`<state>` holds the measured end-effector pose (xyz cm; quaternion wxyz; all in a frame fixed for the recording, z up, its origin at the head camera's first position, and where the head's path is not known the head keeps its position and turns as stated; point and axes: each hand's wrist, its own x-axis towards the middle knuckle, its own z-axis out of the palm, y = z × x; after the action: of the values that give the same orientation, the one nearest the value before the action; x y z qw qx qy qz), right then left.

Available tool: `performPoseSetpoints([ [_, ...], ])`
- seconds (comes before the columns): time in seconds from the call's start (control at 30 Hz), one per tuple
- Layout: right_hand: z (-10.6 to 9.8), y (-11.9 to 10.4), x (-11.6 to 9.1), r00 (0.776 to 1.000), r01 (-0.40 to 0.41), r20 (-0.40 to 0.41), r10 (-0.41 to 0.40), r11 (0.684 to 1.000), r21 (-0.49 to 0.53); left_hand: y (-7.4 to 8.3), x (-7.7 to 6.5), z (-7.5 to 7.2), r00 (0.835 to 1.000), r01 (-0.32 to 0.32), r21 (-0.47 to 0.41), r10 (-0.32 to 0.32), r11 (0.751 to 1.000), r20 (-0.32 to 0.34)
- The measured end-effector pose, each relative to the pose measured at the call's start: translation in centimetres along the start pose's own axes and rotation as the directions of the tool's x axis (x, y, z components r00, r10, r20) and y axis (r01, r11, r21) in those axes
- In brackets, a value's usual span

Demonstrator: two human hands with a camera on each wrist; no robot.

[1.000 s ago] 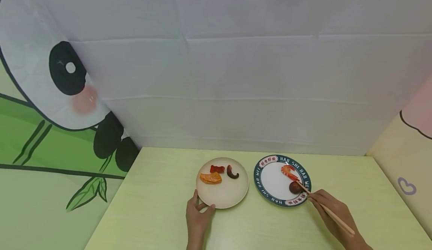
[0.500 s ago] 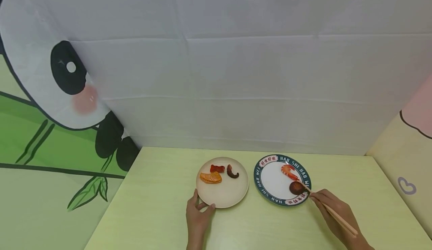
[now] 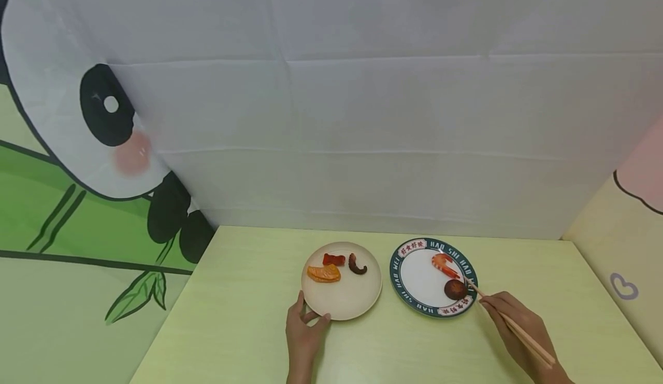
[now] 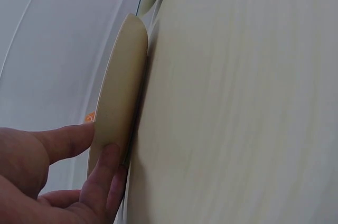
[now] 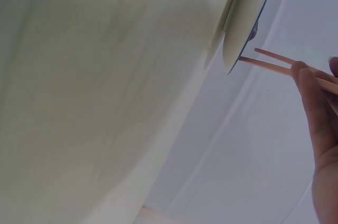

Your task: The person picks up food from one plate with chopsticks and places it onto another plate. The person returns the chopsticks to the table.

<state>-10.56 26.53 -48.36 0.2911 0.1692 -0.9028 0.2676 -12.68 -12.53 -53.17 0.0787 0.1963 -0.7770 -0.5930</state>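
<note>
My left hand (image 3: 304, 332) grips the near left edge of a cream plate (image 3: 347, 303), thumb at the rim and fingers against its side in the left wrist view. On that plate lie an orange ridged slice (image 3: 324, 273), a red piece (image 3: 334, 259) and a dark curled piece (image 3: 356, 264). With my right hand (image 3: 520, 326) I hold a pair of chopsticks (image 3: 528, 341), their tips over the right rim of a green-bordered plate (image 3: 416, 283) and slightly apart in the right wrist view. That plate bears a shrimp (image 3: 445, 265) and a round brown piece (image 3: 455, 289). Nothing sits between the tips.
Both plates stand side by side on a pale yellow-green table (image 3: 233, 303), a narrow gap between them. A grey-white cloth (image 3: 362, 142) rises behind the table's back edge. Printed panels flank it, with a cartoon face (image 3: 106, 105) on the left.
The chopstick tips have drawn back to the right, away from the shrimp and the brown piece. My right hand has shifted slightly right; my left hand stays at the cream plate.
</note>
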Motion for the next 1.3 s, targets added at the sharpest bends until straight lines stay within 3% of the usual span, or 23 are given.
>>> performPoseSetpoints([
  [0.73,-0.3,-0.8,0.4,0.998,-0.052,-0.043,0.054,0.998,0.043,0.1,-0.2,-0.1,1.0,0.007,0.022,-0.007,1.0,-0.004],
  [0.97,0.1,-1.2,0.7,0.996,-0.011,-0.091,0.026,0.987,0.158,0.0,-0.2,-0.1,1.0,0.003,0.009,-0.003,1.0,0.005],
  [1.3,1.1,-1.8,0.8,0.991,-0.119,-0.03,0.128,0.972,0.204,0.2,0.0,-0.1,1.0,0.008,0.018,-0.008,1.0,0.009],
])
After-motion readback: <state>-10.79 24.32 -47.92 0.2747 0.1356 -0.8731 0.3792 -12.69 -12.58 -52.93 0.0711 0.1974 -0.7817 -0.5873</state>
